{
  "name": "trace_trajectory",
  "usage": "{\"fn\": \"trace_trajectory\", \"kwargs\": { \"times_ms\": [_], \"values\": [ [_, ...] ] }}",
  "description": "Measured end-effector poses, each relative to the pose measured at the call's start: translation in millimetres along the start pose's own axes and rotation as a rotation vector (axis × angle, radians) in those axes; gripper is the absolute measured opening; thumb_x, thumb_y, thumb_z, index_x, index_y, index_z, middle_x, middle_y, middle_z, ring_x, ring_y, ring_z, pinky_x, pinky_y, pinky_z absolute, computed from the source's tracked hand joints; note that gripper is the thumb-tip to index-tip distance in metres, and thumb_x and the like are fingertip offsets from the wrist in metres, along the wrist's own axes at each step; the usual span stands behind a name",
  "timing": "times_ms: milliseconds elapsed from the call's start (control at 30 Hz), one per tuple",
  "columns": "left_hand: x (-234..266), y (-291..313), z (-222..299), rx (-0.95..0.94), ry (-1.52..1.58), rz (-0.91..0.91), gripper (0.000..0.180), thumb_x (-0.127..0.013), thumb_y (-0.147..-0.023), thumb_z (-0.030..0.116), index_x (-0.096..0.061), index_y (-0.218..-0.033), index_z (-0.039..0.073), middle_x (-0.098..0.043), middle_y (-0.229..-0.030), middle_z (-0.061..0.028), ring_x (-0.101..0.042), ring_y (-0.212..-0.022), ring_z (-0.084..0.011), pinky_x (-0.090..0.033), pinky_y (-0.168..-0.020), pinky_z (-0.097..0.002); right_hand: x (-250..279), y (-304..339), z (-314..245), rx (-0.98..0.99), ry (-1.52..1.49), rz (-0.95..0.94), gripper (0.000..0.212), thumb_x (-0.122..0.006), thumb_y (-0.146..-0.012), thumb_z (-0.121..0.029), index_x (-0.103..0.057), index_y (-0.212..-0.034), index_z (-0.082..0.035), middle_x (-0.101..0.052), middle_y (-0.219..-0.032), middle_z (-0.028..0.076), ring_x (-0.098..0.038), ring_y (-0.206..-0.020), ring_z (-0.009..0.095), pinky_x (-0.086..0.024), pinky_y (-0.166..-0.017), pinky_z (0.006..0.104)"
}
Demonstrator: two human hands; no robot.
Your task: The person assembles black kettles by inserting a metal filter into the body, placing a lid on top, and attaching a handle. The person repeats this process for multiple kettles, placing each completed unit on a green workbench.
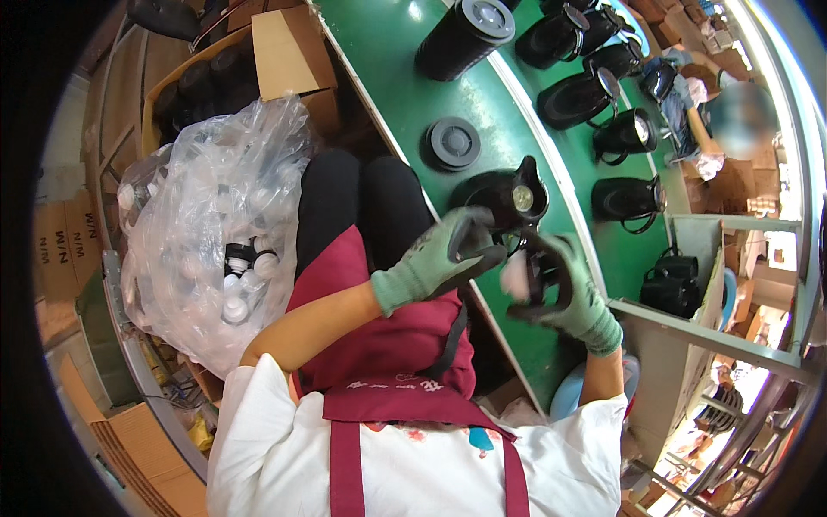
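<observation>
I wear green gloves with dark palms. My right hand (564, 289) is closed round a white-and-black bottle stopper (516, 277), its white end pointing left. My left hand (457, 254) is beside it, thumb and fingers curved apart, with nothing visible between them. Just beyond both hands a glossy black jug (495, 191) stands on the green bench (388, 77), its mouth towards the right. Whether my left fingertips touch the jug is unclear. Further off on the bench are a round dark-grey lid (452, 143) and a tall black canister (461, 43).
Several black jugs (579, 99) stand beyond a pale divider strip (551, 155). At my left, a clear plastic bag (194, 224) contains several white-and-black stoppers. Behind it is a cardboard box (289, 56) with dark items. A person (741, 116) is at the far right.
</observation>
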State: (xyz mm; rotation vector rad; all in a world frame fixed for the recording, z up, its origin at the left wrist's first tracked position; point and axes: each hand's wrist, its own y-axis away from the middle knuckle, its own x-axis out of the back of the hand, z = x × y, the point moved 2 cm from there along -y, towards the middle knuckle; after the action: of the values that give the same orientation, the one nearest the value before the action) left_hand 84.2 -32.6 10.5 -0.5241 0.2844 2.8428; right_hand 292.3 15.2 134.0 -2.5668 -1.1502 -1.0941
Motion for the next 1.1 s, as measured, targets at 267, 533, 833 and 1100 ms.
{"fn": "trace_trajectory", "kwargs": {
  "times_ms": [267, 533, 833, 1100],
  "values": [
    [2, -101, -57, -0.260, -1.017, 0.267, 0.138, -0.094, -0.055, 0.052, -0.018, -0.164, 0.014, -0.034, -0.158, -0.0163, -0.033, -0.147, -0.0356, -0.032, -0.119, -0.0543, 16, -78, 45, -0.228, 0.601, 0.189, 0.096, -0.094, -0.067, -0.038, -0.050, -0.150, -0.019, -0.055, -0.128, 0.019, -0.068, -0.109, 0.038, -0.059, -0.092, 0.0441],
    [8, -99, -55, -0.267, -0.979, 0.250, 0.124, -0.092, -0.059, 0.052, -0.030, -0.160, 0.017, -0.041, -0.153, -0.0156, -0.041, -0.142, -0.0365, -0.037, -0.116, -0.0536, 26, -88, 35, -0.141, 0.708, -0.044, 0.095, -0.092, -0.068, -0.029, -0.049, -0.152, -0.025, -0.051, -0.135, 0.021, -0.065, -0.113, 0.041, -0.058, -0.095, 0.0469],
    [8, -102, -53, -0.294, -0.976, 0.260, 0.128, -0.093, -0.056, 0.053, -0.029, -0.161, 0.018, -0.041, -0.152, -0.0143, -0.040, -0.141, -0.0367, -0.038, -0.114, -0.0537, 28, -91, 28, 0.029, 1.002, -0.274, 0.101, -0.093, -0.062, -0.014, -0.050, -0.150, -0.035, -0.044, -0.150, 0.018, -0.065, -0.114, 0.039, -0.059, -0.096, 0.0450],
    [8, -100, -55, -0.258, -1.000, 0.256, 0.131, -0.094, -0.055, 0.054, -0.027, -0.162, 0.020, -0.039, -0.153, -0.0143, -0.037, -0.143, -0.0376, -0.037, -0.113, -0.0573, 32, -95, 35, 0.196, 1.061, -0.328, 0.087, -0.083, -0.072, -0.007, -0.054, -0.148, -0.036, -0.042, -0.153, 0.019, -0.059, -0.125, 0.038, -0.056, -0.104, 0.0431]
  ]
}}
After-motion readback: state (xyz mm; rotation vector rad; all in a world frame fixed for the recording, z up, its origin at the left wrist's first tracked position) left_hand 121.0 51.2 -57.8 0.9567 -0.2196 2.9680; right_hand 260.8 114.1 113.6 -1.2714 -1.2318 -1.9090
